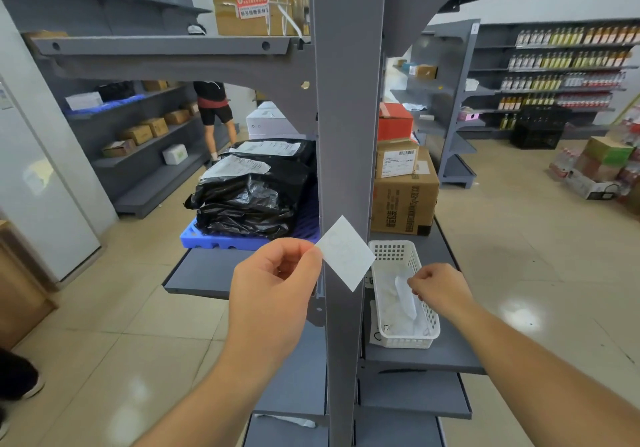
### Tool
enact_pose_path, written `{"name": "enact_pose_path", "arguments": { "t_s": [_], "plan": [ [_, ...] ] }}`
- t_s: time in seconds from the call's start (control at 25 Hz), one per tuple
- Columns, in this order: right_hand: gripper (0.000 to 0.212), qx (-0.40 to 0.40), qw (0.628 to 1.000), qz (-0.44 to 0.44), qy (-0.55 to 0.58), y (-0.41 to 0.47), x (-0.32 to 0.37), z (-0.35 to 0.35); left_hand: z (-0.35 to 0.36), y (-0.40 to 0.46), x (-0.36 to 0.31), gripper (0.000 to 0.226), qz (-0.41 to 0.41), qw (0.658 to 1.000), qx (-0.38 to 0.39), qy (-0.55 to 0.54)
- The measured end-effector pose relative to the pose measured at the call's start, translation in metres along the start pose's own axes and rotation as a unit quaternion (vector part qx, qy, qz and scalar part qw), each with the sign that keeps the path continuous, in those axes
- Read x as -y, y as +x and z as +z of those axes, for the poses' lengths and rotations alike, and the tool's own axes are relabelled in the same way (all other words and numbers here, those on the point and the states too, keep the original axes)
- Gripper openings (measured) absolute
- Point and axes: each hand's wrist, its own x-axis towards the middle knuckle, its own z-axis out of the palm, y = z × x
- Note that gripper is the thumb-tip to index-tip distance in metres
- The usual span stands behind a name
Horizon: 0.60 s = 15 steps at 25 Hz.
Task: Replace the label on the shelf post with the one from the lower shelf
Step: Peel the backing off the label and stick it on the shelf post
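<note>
The grey shelf post [346,117] runs straight up the middle of the head view. My left hand [273,284] pinches one corner of a pale square label [346,254], held tilted in front of the post. My right hand [438,289] reaches into a white perforated basket [420,266] on the shelf to the right of the post and pinches a narrow white strip of paper [405,296] that stands up from the crumpled white papers inside. Any print on the label is too faint to read.
Black plastic parcels [252,190] lie on a blue pallet [221,238] left of the post. Cardboard boxes [403,197] stand behind the basket. A person [213,107] stands in the left aisle. Grey shelves project below my arms.
</note>
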Motion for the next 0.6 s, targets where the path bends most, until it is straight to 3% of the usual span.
{"name": "enact_pose_path", "arguments": {
  "t_s": [0.2, 0.32, 0.44, 0.6],
  "plan": [
    [0.019, -0.008, 1.000, 0.006, -0.014, 0.006, 0.001, 0.000, -0.003, 0.004, 0.001, 0.020, 0.002, 1.000, -0.011, 0.002],
    [0.018, -0.060, 0.998, -0.033, 0.016, -0.006, 0.013, -0.007, -0.002, 0.006, 0.002, 0.019, 0.002, 1.000, -0.008, 0.002],
    [0.011, -0.129, 0.979, -0.108, 0.118, -0.031, 0.042, -0.024, 0.002, 0.007, 0.001, 0.019, 0.006, 1.000, 0.005, 0.008],
    [0.011, -0.213, 0.913, -0.286, 0.196, -0.084, 0.088, -0.054, 0.009, 0.008, -0.005, 0.020, 0.019, 1.000, 0.024, 0.002]
  ]
}}
